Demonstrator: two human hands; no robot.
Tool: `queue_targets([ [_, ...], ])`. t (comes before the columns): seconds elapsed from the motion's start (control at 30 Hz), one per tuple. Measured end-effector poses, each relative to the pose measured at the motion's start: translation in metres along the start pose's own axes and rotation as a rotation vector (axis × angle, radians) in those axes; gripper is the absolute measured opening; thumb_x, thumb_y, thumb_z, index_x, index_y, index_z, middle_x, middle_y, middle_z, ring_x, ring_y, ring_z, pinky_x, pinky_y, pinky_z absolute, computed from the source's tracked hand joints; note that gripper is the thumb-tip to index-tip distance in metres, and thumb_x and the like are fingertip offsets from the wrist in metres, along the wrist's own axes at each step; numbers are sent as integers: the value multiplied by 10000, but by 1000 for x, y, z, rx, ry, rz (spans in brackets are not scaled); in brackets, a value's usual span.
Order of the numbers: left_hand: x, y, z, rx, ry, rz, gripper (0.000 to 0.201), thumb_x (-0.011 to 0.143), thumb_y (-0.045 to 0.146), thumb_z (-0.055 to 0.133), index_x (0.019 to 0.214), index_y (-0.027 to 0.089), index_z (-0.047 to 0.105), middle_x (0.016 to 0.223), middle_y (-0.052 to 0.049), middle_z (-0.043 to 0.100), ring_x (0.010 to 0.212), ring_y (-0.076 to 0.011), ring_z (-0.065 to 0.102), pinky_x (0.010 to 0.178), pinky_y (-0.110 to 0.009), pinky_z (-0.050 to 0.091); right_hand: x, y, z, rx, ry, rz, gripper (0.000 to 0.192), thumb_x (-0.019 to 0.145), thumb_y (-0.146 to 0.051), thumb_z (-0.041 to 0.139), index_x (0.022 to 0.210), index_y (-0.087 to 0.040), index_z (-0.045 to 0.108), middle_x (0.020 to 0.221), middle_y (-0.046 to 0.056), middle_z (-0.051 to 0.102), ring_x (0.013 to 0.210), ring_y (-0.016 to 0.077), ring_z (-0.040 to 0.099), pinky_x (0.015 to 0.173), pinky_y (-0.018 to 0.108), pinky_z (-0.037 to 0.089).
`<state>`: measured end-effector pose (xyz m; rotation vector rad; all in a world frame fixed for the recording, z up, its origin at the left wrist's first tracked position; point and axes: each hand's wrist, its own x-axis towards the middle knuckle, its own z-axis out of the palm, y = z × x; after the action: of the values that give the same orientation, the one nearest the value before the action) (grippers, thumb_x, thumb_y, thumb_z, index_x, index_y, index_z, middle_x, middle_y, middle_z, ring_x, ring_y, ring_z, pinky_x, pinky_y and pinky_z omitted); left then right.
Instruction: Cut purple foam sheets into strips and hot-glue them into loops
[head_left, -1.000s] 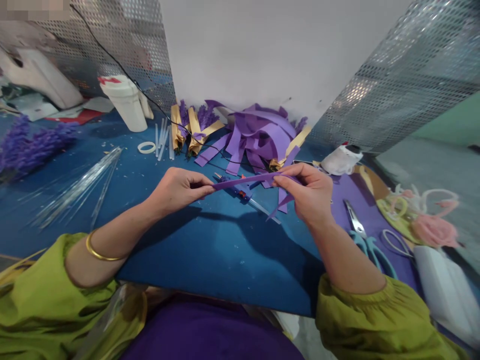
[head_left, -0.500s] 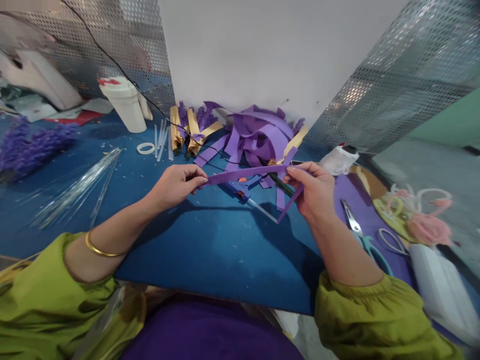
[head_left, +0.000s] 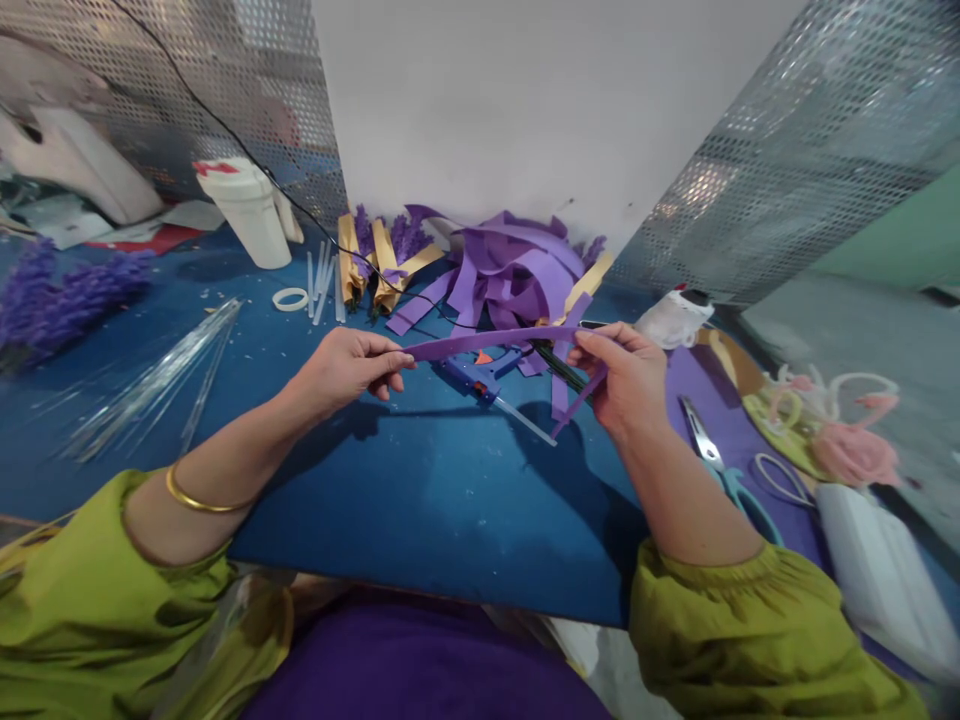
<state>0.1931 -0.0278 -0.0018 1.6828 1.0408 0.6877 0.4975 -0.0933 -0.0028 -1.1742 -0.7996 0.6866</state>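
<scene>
A narrow purple strip (head_left: 487,344) is stretched between my two hands above the blue table. My left hand (head_left: 356,368) pinches its left end between thumb and fingers. Further along, my right hand (head_left: 622,375) grips the strip, and its loose tail hangs down below that hand. Behind and under the strip lies a blue glue gun (head_left: 472,375) with a clear glue stick (head_left: 525,418) pointing toward me. A heap of wide purple strips (head_left: 517,265) lies just beyond, with dark green stems (head_left: 559,362) partly hidden by my right hand.
Scissors (head_left: 724,470) lie on purple sheet material at the right, near pink flower ornaments (head_left: 855,450). Wrapped lavender bunches (head_left: 382,260), glue sticks (head_left: 321,280), a tape ring (head_left: 290,299) and a white cup (head_left: 247,215) stand or lie at the back left. Clear wires (head_left: 165,375) spread leftward.
My left hand has shifted slightly left along with its end of the strip, and its lower fingers have loosened a little. My right hand stays nearly in place.
</scene>
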Motion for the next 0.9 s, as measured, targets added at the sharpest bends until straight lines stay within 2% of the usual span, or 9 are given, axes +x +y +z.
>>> queue_targets([
  [0.1, 1, -1, 1, -11, -37, 32, 404, 796, 546, 704, 789, 145, 752, 762, -83, 758, 635, -149, 672, 594, -238, 546, -3, -1, 3, 12, 3, 27, 207, 563, -205, 827, 590, -183, 623, 516, -23, 630, 465, 102, 584, 491, 226, 514],
  [0.17, 1, -3, 2, 16, -42, 47, 393, 811, 534, 686, 835, 149, 761, 815, -83, 767, 664, -150, 677, 587, -229, 535, -5, -1, 5, 4, -19, 39, 205, 569, -214, 833, 592, -185, 632, 520, -26, 632, 478, 102, 592, 498, 222, 515],
  [0.33, 1, -5, 3, 112, -17, 97, 314, 823, 444, 665, 743, 146, 726, 646, -41, 703, 512, -107, 582, 499, -207, 461, -9, -1, 7, 2, -60, 71, 234, 572, -231, 859, 606, -182, 633, 531, -19, 640, 488, 99, 602, 503, 209, 506],
  [0.47, 0, -2, 2, 180, -65, 102, 389, 870, 501, 609, 756, 158, 754, 650, -45, 718, 618, -150, 659, 594, -233, 500, -9, -1, 7, 9, -66, 86, 244, 568, -234, 861, 596, -183, 624, 525, -21, 634, 486, 96, 602, 512, 209, 513],
  [0.57, -1, -2, 5, 238, -59, 139, 345, 840, 485, 651, 777, 166, 765, 703, -35, 737, 676, -161, 679, 639, -237, 498, -12, -1, 9, 0, -76, 76, 234, 573, -235, 855, 592, -189, 626, 524, -25, 632, 485, 99, 598, 499, 213, 512],
  [0.63, -2, -2, 6, 270, -48, 167, 322, 850, 458, 635, 795, 166, 759, 686, -22, 724, 619, -142, 649, 598, -231, 473, -14, -1, 11, -6, -103, 72, 223, 576, -237, 852, 598, -187, 636, 525, -20, 635, 488, 100, 598, 498, 213, 511],
  [0.77, -3, -2, 5, 357, -26, 182, 409, 918, 485, 531, 775, 165, 741, 579, -10, 670, 499, -123, 563, 527, -235, 411, -17, 0, 12, -21, -135, 69, 220, 584, -251, 854, 603, -181, 647, 526, -10, 639, 489, 98, 597, 504, 212, 511],
  [0.83, -3, -1, 4, 414, -21, 183, 482, 935, 535, 492, 739, 174, 746, 617, -30, 698, 562, -146, 611, 561, -244, 419, -17, 0, 12, -15, -127, 75, 221, 576, -250, 859, 603, -182, 651, 523, -10, 641, 489, 99, 596, 498, 209, 507],
  [0.9, -3, -1, 4, 483, -6, 210, 482, 923, 569, 505, 784, 194, 774, 713, -39, 742, 663, -175, 658, 604, -253, 425, -19, 1, 14, -10, -129, 90, 221, 565, -244, 864, 598, -184, 653, 518, -13, 641, 486, 99, 594, 502, 210, 510],
])
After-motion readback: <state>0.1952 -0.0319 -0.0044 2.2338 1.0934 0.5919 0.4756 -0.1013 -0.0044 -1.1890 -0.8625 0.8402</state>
